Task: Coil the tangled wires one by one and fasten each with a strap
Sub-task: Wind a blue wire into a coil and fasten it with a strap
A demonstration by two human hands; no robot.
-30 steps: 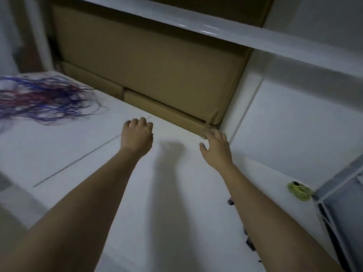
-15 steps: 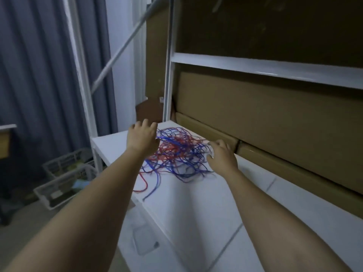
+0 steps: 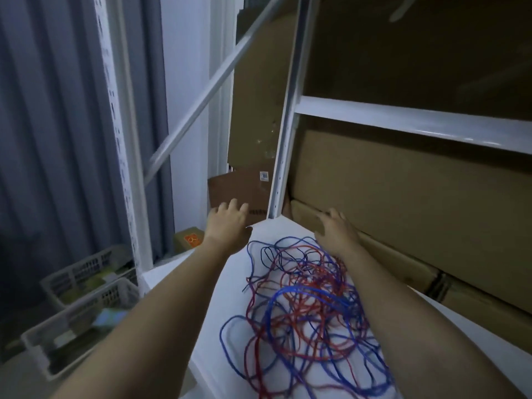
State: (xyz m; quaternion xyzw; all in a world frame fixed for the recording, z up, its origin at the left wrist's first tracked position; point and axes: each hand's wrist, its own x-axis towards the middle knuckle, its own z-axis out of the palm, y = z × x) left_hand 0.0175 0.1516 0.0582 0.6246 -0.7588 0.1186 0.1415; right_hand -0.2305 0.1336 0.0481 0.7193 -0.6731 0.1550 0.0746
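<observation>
A tangled heap of red and blue wires (image 3: pixel 308 315) lies on the white shelf top (image 3: pixel 227 286) between my forearms. My left hand (image 3: pixel 227 226) hovers past the shelf's far left corner with loosely bent fingers, holding nothing. Beyond the far edge of the heap, my right hand (image 3: pixel 335 231) also holds nothing, its fingers relaxed near the cardboard boxes. Both hands are beyond the wires and touch none of them. No strap is visible.
Flat cardboard boxes (image 3: pixel 403 203) fill the back of the shelf on the right. A white rack upright (image 3: pixel 283 156) stands at the far corner. Plastic baskets (image 3: pixel 77 300) sit on the floor lower left, before a grey curtain (image 3: pixel 51 125).
The view has swung left, so the wire heap went from far left to under my arms. Both hands stay stretched out, holding nothing, and now reach past the heap.
</observation>
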